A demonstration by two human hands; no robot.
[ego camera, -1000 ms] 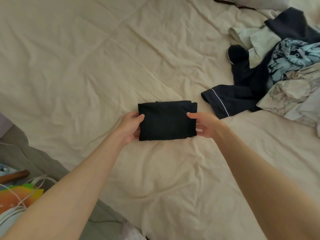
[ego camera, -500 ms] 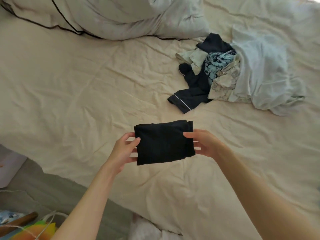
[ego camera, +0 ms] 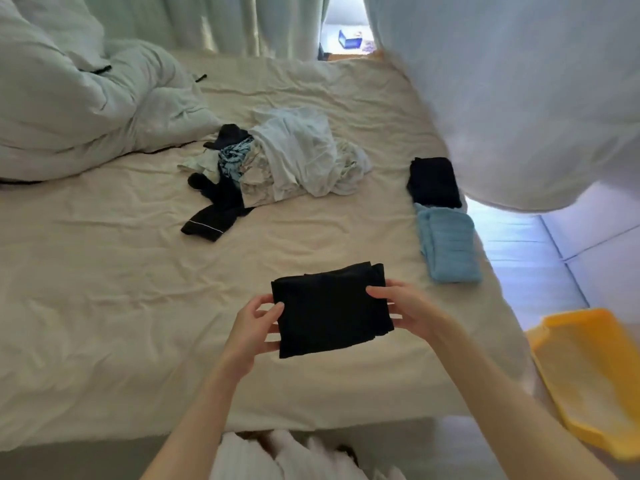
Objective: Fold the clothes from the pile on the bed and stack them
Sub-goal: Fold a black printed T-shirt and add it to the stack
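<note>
Folded black garment [ego camera: 330, 311] held above the bed [ego camera: 104, 271]: left hand [ego camera: 254, 327] and right hand [ego camera: 403, 308] pinch its side edges, thumbs on top. Unfolded pile [ego camera: 277, 168] lies beyond; folded black piece [ego camera: 434, 181] and blue piece [ego camera: 448, 245] lie right.

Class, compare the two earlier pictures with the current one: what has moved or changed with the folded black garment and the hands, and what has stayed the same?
The folded black garment has been lifted off the cream bedsheet and carried up and rightward, toward the folded dark garment and folded light blue towel. Unchanged: the left hand and right hand still grip its ends, and the unfolded clothes pile lies untouched.
</note>
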